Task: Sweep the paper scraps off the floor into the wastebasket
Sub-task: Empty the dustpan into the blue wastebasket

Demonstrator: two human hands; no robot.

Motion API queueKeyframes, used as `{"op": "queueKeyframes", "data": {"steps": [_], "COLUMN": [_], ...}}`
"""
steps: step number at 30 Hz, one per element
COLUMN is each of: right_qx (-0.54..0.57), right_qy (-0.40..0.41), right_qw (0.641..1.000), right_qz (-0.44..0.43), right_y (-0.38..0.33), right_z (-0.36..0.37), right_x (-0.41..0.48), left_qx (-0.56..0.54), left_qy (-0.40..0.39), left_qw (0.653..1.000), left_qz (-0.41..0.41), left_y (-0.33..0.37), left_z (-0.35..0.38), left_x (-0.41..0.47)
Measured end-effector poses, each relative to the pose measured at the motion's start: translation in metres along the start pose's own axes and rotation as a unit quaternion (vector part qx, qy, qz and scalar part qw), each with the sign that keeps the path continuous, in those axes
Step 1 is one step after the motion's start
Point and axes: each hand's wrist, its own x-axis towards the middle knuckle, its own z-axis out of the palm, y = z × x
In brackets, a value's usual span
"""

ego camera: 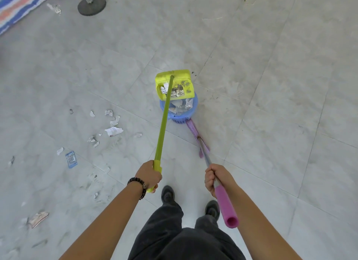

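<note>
My left hand [150, 176] grips the long green handle of a yellow-green dustpan [187, 81]. The pan is tilted over a blue mesh wastebasket [181, 117] and holds paper scraps. More scraps lie inside the basket. My right hand [216, 179] grips the metal shaft of a pink broom [195, 133], just above its pink foam grip. The broom head rests on the floor right beside the basket. Several loose paper scraps [114, 131] lie on the grey tiles to the left.
A blue wrapper [71, 159] and a crumpled paper [37, 219] lie at the left. A round black stand base [92, 5] and a striped tarp [17, 7] are at the far left. My two shoes [168, 194] stand below the hands.
</note>
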Motion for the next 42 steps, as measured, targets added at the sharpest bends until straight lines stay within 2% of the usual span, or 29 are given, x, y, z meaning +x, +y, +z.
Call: {"op": "queueKeyframes", "data": {"steps": [6, 12, 16, 19, 26, 38, 42], "right_qx": [-0.019, -0.007, -0.01, -0.015, -0.013, -0.003, -0.005], "right_qy": [0.005, -0.005, -0.004, -0.002, 0.002, -0.002, 0.0], "right_qw": [1.0, 1.0, 0.999, 0.999, 1.0, 1.0, 1.0], "right_qz": [-0.004, 0.027, 0.037, 0.038, 0.027, 0.03, 0.024], "right_y": [0.003, -0.006, -0.008, -0.005, -0.001, 0.008, 0.003], "right_z": [-0.007, -0.007, -0.011, -0.011, -0.003, 0.007, 0.007], "right_x": [0.004, 0.001, 0.0, 0.001, 0.004, 0.002, -0.001], "left_qx": [0.078, -0.031, -0.055, -0.092, -0.121, -0.11, -0.114], "left_qy": [0.038, 0.014, -0.017, -0.011, -0.02, -0.026, -0.024], "left_qw": [0.996, 0.999, 0.998, 0.996, 0.992, 0.993, 0.992], "left_qz": [0.018, 0.003, -0.011, -0.007, 0.003, 0.022, 0.038], "left_y": [-0.022, -0.034, -0.038, -0.03, -0.036, -0.034, -0.048], "left_z": [0.016, 0.021, 0.022, 0.016, 0.013, 0.01, 0.027], "left_x": [-0.006, -0.015, -0.022, -0.018, -0.029, -0.022, -0.032]}}
